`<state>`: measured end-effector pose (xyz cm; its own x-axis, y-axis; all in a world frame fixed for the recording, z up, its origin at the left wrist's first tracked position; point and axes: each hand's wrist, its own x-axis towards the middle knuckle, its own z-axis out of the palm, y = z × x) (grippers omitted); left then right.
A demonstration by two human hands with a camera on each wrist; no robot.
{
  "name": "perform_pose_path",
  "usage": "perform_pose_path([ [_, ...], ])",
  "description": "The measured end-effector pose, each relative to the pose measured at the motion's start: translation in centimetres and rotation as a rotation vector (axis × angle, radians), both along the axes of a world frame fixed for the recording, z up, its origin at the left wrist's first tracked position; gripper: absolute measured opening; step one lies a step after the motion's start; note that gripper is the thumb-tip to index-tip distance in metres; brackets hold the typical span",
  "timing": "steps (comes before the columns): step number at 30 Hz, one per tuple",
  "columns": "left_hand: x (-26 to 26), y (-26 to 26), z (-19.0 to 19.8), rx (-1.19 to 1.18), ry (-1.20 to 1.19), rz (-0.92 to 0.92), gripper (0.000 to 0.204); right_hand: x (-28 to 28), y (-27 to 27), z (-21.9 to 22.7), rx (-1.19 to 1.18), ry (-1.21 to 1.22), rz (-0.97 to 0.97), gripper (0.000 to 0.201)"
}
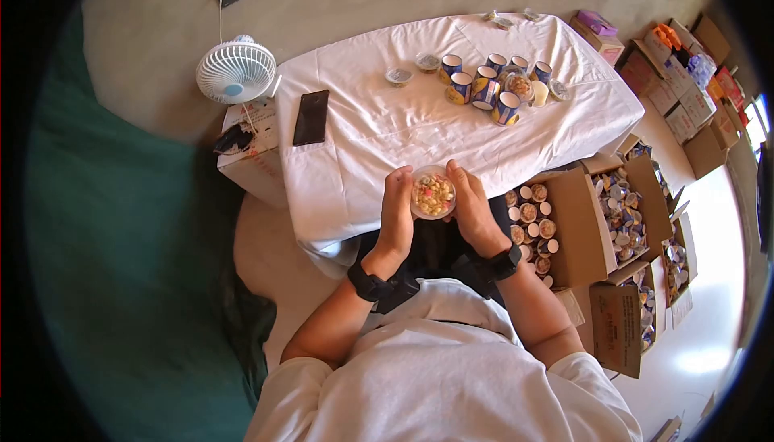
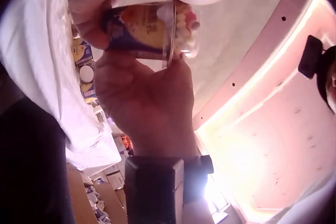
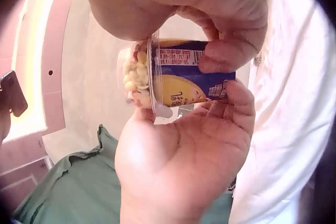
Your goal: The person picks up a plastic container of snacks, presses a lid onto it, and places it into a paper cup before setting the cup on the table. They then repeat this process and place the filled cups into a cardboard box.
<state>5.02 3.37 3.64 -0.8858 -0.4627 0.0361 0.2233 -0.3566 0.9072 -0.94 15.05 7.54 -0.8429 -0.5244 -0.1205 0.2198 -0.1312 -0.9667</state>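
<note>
Both hands hold a blue and yellow snack cup (image 3: 184,74) between them, over the near edge of the table. Its clear domed lid (image 1: 433,193) faces up in the head view, and pale yellow pieces with a few red ones show through the plastic. My left hand (image 1: 397,214) grips the cup from the left, thumb at the lid rim. From the other side, my right hand (image 1: 479,214) has its thumb at the rim too. Curled fingers wrap the printed wall in the right wrist view.
Several similar cups (image 1: 484,87) stand grouped on the white-covered table (image 1: 363,176), with clear lids (image 1: 398,77) around them. A phone (image 1: 311,118) lies at the left, near a fan (image 1: 235,71). Open cartons (image 1: 576,228) of cups stand on the floor at right.
</note>
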Motion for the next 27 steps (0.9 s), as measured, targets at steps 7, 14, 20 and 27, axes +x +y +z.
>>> perform_pose_path([
  [7, 0.4, -1.9, 1.8, -0.164, -0.028, -0.095, 0.046, -0.6, 0.6, 1.3, 0.161, 0.033, 0.174, 0.049],
  [14, -0.7, -1.0, -0.1, -0.074, -0.05, -0.019, 0.045, -0.6, -0.4, 0.2, -0.008, -0.078, 0.007, 0.047],
  [20, -0.4, -1.9, 1.1, -0.081, 0.001, -0.083, 0.041, -0.7, 0.6, 1.2, 0.11, 0.015, 0.152, 0.046],
  [27, -0.2, 0.0, 1.1, 0.033, -0.048, -0.06, 0.041, -0.3, 0.6, 0.4, 0.082, -0.048, 0.067, 0.045],
])
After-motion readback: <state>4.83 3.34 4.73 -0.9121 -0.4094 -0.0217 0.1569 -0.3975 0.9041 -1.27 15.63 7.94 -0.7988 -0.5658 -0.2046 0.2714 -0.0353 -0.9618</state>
